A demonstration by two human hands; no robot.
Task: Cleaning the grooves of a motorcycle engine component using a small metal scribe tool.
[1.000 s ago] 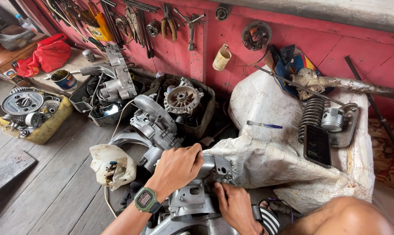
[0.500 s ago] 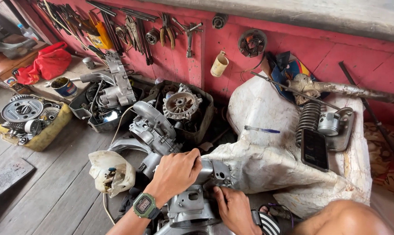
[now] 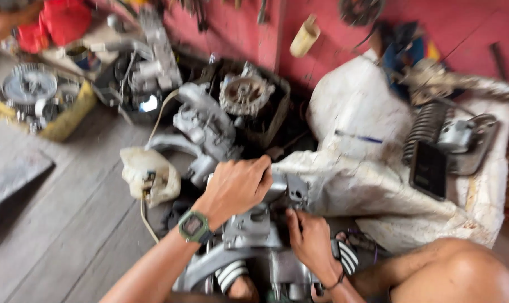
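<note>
Leftmost, well away from the fingers: yellow tray (image 3: 69, 120) of round grey engine parts on the plank floor (image 3: 58, 235), red cloth (image 3: 63, 19) behind it. Nearer, just left of the left fingers, a whitish plastic tank (image 3: 147, 174) with a hose trailing down. Beyond the fingertips, a grey engine block (image 3: 206, 126) and a round flywheel housing (image 3: 244, 94) against the red wall (image 3: 344, 56).

Left hand (image 3: 237, 188) reaching forward from the lower left, forearm angled up, green digital watch (image 3: 194, 226) on the wrist, back of the hand up. Fingers (image 3: 260, 171) curled down and closed over the top of the grey metal engine casing (image 3: 260, 224), gripping its upper edge; thumb hidden underneath.

Right hand (image 3: 310, 244) lower and just right of it, wrist bent, dark band round the wrist, fingers (image 3: 293, 221) pointing up and pressed against the casing's right side, loosely bent; whether pinching anything, cannot tell through the blur. Casing sitting directly under and between both sets of fingers, above striped sandals (image 3: 232, 275).

Right of the fingers, touching the casing's edge, a dirty white sack (image 3: 366, 185) spread out, carrying a coil spring (image 3: 425, 126), a dark flat phone-like slab (image 3: 428, 168) and a metal part (image 3: 462, 137). Bare knee (image 3: 456, 275) at bottom right.
</note>
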